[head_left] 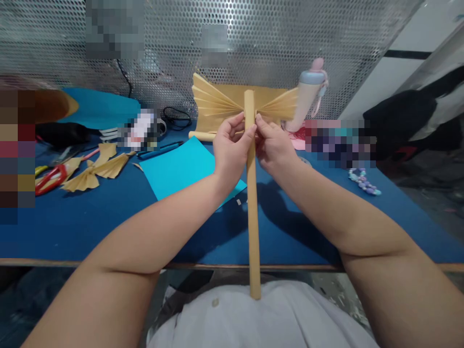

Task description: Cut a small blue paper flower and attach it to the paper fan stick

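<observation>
Tube [253, 212] with pleated wings [214, 100]: slip and crease hazards

Tube: paper, near upright; upper part above the surface [108, 237], low end past its front edge, seemingly against the shirt [290, 314]. Wings: one either side, near the top.

Left hand [234, 147]: fingers curled closed, pinching the tube. Right hand [272, 145]: mostly closed, fingertips seemingly nipping the right wing's root.

Hazards, judged from my remote seat: uneven finger pressure could crease folds or skew one wing; a loosened pinch could tip the tube, poorly braced below. Blue sheet [181, 166]: could be dragged frontward by the left forearm [170, 208].
</observation>
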`<state>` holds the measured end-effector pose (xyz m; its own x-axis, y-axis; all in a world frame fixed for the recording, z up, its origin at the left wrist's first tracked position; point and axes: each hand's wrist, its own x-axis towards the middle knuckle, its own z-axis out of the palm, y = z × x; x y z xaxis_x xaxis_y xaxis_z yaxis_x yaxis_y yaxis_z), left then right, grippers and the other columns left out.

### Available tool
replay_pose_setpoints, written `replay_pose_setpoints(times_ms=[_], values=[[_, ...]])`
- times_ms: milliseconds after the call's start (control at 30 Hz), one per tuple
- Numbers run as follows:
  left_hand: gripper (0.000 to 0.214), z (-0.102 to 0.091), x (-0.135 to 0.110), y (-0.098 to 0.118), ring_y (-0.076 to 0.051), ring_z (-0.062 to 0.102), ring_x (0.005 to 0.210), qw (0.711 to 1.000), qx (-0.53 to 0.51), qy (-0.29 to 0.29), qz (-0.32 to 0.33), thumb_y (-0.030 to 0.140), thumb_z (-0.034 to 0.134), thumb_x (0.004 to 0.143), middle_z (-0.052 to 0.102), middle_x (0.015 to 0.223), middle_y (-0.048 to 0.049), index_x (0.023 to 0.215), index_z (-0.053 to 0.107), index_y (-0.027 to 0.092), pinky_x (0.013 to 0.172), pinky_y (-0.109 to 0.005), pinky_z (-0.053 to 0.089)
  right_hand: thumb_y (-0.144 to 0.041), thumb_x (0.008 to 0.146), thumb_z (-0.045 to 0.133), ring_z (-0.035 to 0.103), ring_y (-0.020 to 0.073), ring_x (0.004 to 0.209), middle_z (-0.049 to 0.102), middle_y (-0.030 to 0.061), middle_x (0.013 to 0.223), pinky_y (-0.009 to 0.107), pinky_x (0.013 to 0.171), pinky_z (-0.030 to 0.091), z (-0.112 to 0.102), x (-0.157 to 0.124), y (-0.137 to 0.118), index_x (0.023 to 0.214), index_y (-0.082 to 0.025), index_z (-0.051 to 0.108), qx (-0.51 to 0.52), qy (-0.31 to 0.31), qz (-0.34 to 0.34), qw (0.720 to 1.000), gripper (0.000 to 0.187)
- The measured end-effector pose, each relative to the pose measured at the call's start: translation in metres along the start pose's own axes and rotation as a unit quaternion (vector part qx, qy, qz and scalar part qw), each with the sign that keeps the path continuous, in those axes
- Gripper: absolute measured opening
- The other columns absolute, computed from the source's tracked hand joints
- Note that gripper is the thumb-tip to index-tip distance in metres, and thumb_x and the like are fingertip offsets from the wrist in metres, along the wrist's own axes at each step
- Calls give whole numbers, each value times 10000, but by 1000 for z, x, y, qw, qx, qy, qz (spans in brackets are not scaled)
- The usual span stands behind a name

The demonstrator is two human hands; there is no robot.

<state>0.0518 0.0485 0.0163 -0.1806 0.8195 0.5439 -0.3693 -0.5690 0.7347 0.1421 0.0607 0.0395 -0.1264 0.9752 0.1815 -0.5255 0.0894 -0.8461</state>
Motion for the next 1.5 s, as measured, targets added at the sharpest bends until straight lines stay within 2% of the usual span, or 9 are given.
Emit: replay_pose_setpoints(times_ms=[133,300,567,767,867,1067,1233,1400,1500], values=[[470,-3,3,-3,-192,723,1054,999,0,-36,32,442,854,743,759,1092,-56,1092,634,216,939,-306,570,-425,1041,428,691,150,878,681,-8,757,293,816,563,3,-1,-10,892,-218,633,17,-50,84,995,327],[294,-3,1,-2,-144,693,855,993,100,7,58,325,799,817,711,926,-23,1045,650,215,797,-274,558,-421,1078,299,698,152,952,705,15,807,309,885,561,2,-1,-20,927,-207,660,57,-119,155,979,446],[295,7,-14,-1,-136,588,864,976,198,78,39,197,805,780,588,920,-5,871,525,224,794,-267,484,-360,1070,391,674,126,831,664,3,777,293,881,565,-10,11,-5,857,-192,639,99,-63,151,982,368],[244,18,-25,0,-115,610,859,984,146,87,-60,186,726,855,581,899,7,862,483,213,825,-249,500,-376,1076,373,610,96,700,624,-13,724,246,773,553,-10,13,-4,844,-191,641,128,-33,147,980,401],[200,22,-26,6,-88,602,670,982,104,60,-145,272,557,983,579,763,19,817,468,205,645,-213,505,-362,1080,353,614,88,704,632,-4,733,223,746,547,-11,15,-7,828,-186,632,99,-20,134,986,415],[308,22,-15,23,-44,340,347,960,54,-35,-272,263,530,987,391,506,76,694,469,192,338,-167,202,-406,1082,291,631,119,679,649,16,755,248,660,554,-11,18,-19,909,-178,628,-16,-54,144,988,443],[193,16,-11,18,-60,466,384,964,55,-5,-260,240,522,980,503,563,60,793,505,191,367,-163,343,-542,1054,223,481,137,455,514,-19,580,278,456,438,-8,4,-31,846,-210,562,-203,-115,212,949,518],[157,15,-12,10,-85,571,491,967,81,33,-239,302,466,1004,581,674,35,883,481,203,511,-211,508,-366,932,635,518,107,548,585,-18,706,236,476,405,-15,-28,-34,998,-196,612,-334,-107,151,924,183],[143,22,-22,11,-117,675,689,963,103,-17,-248,291,430,1008,665,851,-27,943,512,194,656,-250,565,-226,857,692,457,80,543,634,6,861,231,457,344,-31,-53,-46,1232,-198,633,-486,-101,30,868,381]])
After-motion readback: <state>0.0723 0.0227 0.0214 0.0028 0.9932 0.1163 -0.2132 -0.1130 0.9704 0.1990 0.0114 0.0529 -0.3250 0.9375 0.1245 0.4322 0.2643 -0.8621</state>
